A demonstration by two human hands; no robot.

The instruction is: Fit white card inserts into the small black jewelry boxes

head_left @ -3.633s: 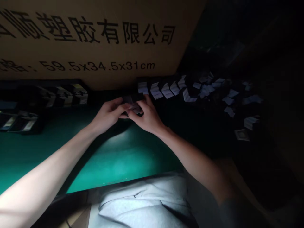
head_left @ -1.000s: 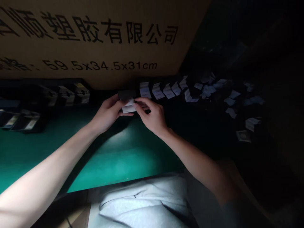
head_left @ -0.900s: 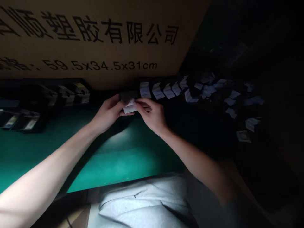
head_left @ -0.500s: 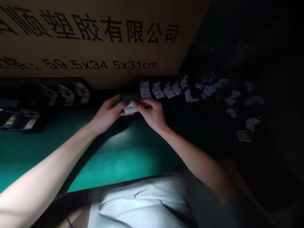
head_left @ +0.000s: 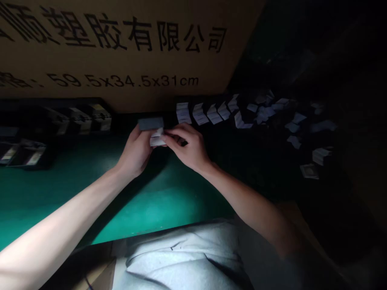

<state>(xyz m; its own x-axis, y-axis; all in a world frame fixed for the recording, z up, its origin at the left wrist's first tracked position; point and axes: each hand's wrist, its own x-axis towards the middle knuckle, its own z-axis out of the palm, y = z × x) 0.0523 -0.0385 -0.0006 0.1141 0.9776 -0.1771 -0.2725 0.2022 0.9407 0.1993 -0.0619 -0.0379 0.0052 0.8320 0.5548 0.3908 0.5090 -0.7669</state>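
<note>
Folded white card (head_left: 157,139) lies against the underside of a dark rectangular block (head_left: 150,123), both held between the hands over a green work mat (head_left: 99,201). We record the left hand (head_left: 136,147) partly closed around card and block, and the right hand (head_left: 189,147) curled, pinching the card's right edge. We note a row of folded cards (head_left: 199,114) at two o'clock and a printed cardboard carton (head_left: 121,52) at twelve o'clock.

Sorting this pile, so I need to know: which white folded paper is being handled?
The folded paper between the left hand and right hand, under a dark block. The other papers lie farther right, touched by neither hand.
</note>
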